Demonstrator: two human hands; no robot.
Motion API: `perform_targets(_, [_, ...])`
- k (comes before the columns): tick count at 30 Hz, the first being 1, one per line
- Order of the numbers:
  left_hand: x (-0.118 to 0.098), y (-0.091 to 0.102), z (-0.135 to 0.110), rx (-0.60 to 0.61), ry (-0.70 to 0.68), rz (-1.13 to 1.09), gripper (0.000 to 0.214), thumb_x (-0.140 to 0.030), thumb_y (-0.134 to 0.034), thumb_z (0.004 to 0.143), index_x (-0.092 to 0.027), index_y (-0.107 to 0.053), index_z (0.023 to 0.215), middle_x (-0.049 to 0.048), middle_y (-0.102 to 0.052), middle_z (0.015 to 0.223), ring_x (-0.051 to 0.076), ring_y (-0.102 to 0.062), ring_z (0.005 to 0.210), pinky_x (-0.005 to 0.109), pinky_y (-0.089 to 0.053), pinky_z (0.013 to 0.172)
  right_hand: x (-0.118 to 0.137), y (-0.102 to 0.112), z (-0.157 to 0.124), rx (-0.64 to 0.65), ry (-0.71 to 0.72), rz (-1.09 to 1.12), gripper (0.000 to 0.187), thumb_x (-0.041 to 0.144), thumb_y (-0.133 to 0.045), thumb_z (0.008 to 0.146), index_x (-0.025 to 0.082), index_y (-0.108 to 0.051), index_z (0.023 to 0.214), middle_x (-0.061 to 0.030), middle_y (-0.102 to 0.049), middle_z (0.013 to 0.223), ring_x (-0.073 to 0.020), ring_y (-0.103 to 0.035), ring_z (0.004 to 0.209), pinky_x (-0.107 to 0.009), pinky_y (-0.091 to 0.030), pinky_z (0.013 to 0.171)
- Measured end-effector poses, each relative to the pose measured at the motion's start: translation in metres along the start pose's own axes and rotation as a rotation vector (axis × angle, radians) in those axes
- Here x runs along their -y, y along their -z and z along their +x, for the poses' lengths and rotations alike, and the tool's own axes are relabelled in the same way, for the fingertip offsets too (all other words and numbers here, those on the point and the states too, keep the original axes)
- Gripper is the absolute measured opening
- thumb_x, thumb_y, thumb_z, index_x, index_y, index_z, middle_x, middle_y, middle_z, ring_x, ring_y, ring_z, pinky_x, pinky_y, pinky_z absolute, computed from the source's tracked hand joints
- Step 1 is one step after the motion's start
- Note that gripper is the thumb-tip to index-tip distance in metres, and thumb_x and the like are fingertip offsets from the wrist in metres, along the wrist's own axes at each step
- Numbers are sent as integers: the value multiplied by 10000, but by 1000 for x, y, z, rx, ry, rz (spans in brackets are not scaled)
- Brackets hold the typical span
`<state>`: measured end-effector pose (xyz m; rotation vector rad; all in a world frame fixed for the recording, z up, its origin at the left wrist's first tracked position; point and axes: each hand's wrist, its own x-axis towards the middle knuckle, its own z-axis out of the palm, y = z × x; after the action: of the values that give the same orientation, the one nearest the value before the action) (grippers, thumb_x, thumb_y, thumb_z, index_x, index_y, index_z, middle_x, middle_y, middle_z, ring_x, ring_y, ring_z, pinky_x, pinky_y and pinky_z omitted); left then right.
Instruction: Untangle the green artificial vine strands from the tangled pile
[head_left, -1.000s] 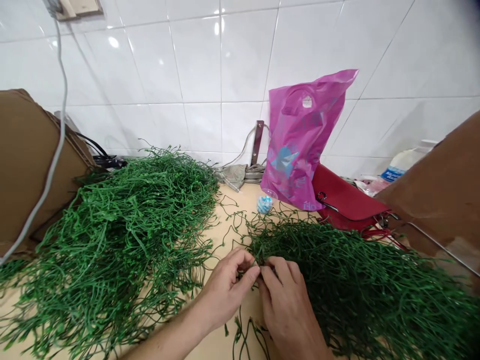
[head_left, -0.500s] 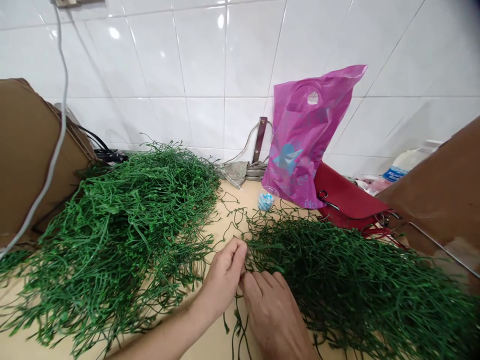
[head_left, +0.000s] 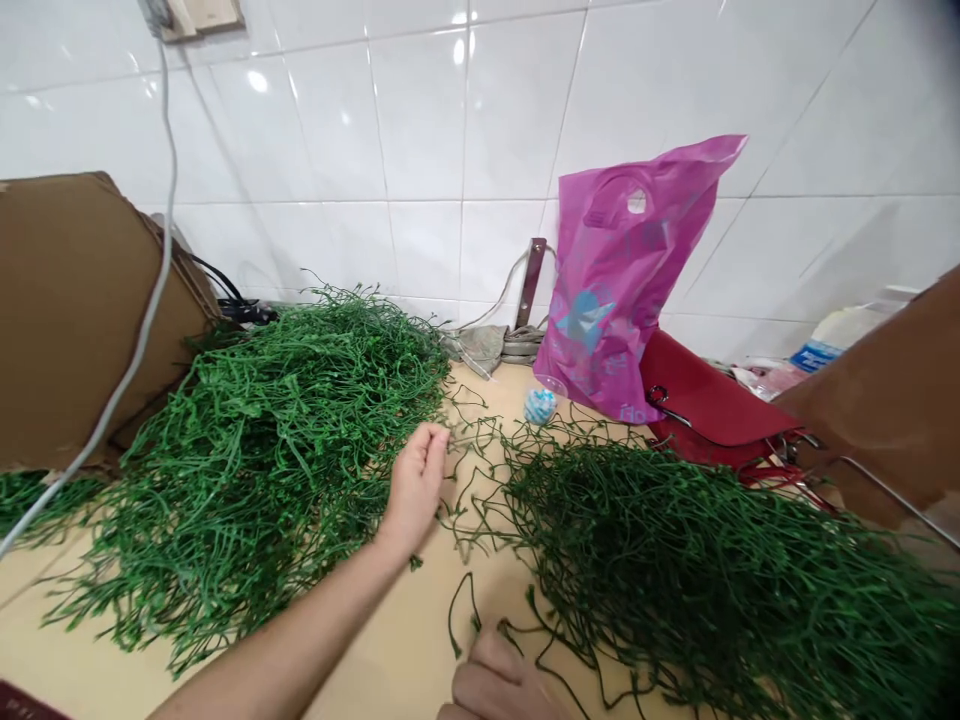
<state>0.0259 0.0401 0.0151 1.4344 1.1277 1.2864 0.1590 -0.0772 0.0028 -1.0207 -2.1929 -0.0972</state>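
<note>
My left hand (head_left: 416, 485) is closed in a pinch, thumb against forefinger, between two piles of artificial green stems. A thin blurred green stem seems to run out from its fingertips. At the bottom edge, my right hand (head_left: 499, 685) has its fingers curled; several loose stems (head_left: 459, 620) lie right at its knuckles. What its fingers hold, if anything, is hidden. The left pile (head_left: 315, 400) is bright green and bushy with small buds. The right pile (head_left: 675, 530) looks darker and more tangled, with thin stems straying toward the middle.
A small clear cup (head_left: 540, 405) with blue-and-white contents stands behind the right pile. Behind it are a purple plastic bag (head_left: 607, 290) and a red purse (head_left: 709, 395). Cardboard boxes (head_left: 75, 320) flank both sides. A grey cable (head_left: 161, 290) hangs at left before the tiled wall.
My hands, together at the middle before, have come apart. The left went up and left, the right down toward the bottom edge. The view has shifted slightly.
</note>
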Motion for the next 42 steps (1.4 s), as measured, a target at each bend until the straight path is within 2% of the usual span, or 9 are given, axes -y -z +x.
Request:
perform_targets(5, [1, 3, 5, 137, 39, -201, 391, -601, -542, 905, -219, -499, 832, -75, -395, 601, 96, -340, 499, 225, -281, 500, -16, 23, 11, -63, -80, -33, 239, 114, -441, 988, 201, -589, 822, 7, -584, 657, -136, -532, 602, -306, -433, 598])
perform_targets(10, [1, -2, -5, 237, 97, -258, 404, -598, -556, 900, -210, -498, 805, -76, -344, 601, 98, -311, 516, 230, -258, 496, -42, 53, 17, -217, -259, -330, 167, 225, -497, 991, 201, -635, 1083, -84, -675, 986, -232, -611, 914, -396, -441, 822])
perform_targets(15, [-11, 4, -13, 295, 39, -68, 337, -497, -490, 972, -191, -583, 869, -33, -392, 694, 122, -342, 622, 255, -291, 576, -46, 71, 37, -256, -220, -321, 173, 186, -547, 962, 225, -644, 1099, -88, -661, 1076, -243, -606, 1010, -407, -463, 927])
perform_targets(22, [-13, 9, -15, 386, -69, 12, 329, -445, -530, 958, -163, -613, 810, -10, -475, 693, 131, -400, 655, 256, -317, 610, -54, 41, 48, -134, -297, 175, 296, 155, -501, 977, 248, -665, 1204, -50, -700, 1217, -203, -579, 1225, -374, -479, 1050])
perform_targets(27, [-7, 8, -15, 427, -76, -19, 309, -424, -564, 942, -148, -663, 845, -1, -528, 708, 123, -433, 660, 245, -340, 616, -58, 27, 39, -6, -690, 631, 157, 303, -598, 928, 246, -702, 1030, -33, -746, 1054, -192, -680, 1009, -338, -522, 943])
perform_targets(31, [-11, 10, -11, 477, 27, -67, 320, -449, -679, 852, -140, -656, 771, -42, -445, 619, 81, -306, 545, 223, -232, 502, -62, 32, 39, 60, -771, 916, 123, 337, -655, 873, 215, -660, 864, -17, -724, 888, -177, -673, 873, -292, -534, 803])
perform_targets(36, [-7, 10, -7, 503, 51, -31, 337, -452, -695, 831, -142, -635, 714, -58, -424, 583, 69, -277, 521, 211, -196, 480, -65, 28, 36, 134, -618, 572, 90, 217, -569, 916, 209, -655, 887, -22, -682, 843, -179, -629, 816, -304, -504, 754])
perform_targets(39, [-2, 7, -8, 477, 75, -9, 358, -453, -676, 842, -154, -574, 675, -86, -328, 532, 62, -234, 487, 211, -155, 458, -64, 16, 35, 21, -425, 291, 163, 137, -494, 930, 197, -644, 910, -58, -686, 893, -208, -628, 890, -343, -503, 824])
perform_targets(42, [-6, 6, -14, 449, 34, -26, 341, -427, -663, 859, -154, -567, 678, -75, -363, 536, 62, -262, 480, 215, -167, 453, -74, 12, 33, -142, -423, 133, 160, 139, -483, 918, 199, -631, 912, -59, -697, 858, -209, -653, 825, -340, -521, 787])
